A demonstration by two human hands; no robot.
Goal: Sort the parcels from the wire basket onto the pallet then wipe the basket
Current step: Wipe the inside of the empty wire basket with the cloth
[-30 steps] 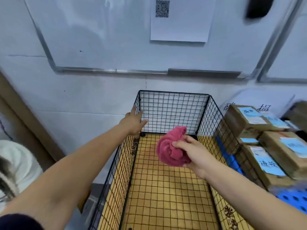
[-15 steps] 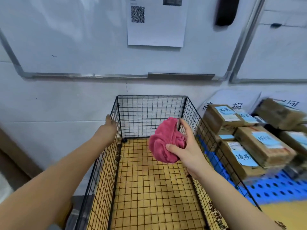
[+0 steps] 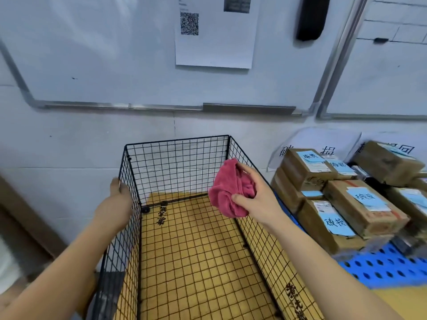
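A black wire basket [image 3: 178,165] stands on a yellow floor against the white wall, with nothing inside it. My left hand [image 3: 119,197] grips the top rim of its left wall near the far corner. My right hand [image 3: 256,199] holds a bunched pink cloth [image 3: 227,192] against the inside of the basket's right wall, near its top. Brown parcels [image 3: 360,204] with blue labels lie stacked on a blue perforated pallet [image 3: 388,266] to the right of the basket.
The wall behind carries a whiteboard with a printed sheet [image 3: 216,31] and a dark eraser [image 3: 312,17]. White paper signs [image 3: 323,144] lean behind the parcels. A brown board [image 3: 25,215] stands at the left.
My right hand has carried the cloth from the basket's middle to its right wall. My left hand has slid back along the left rim. The view has shifted right.
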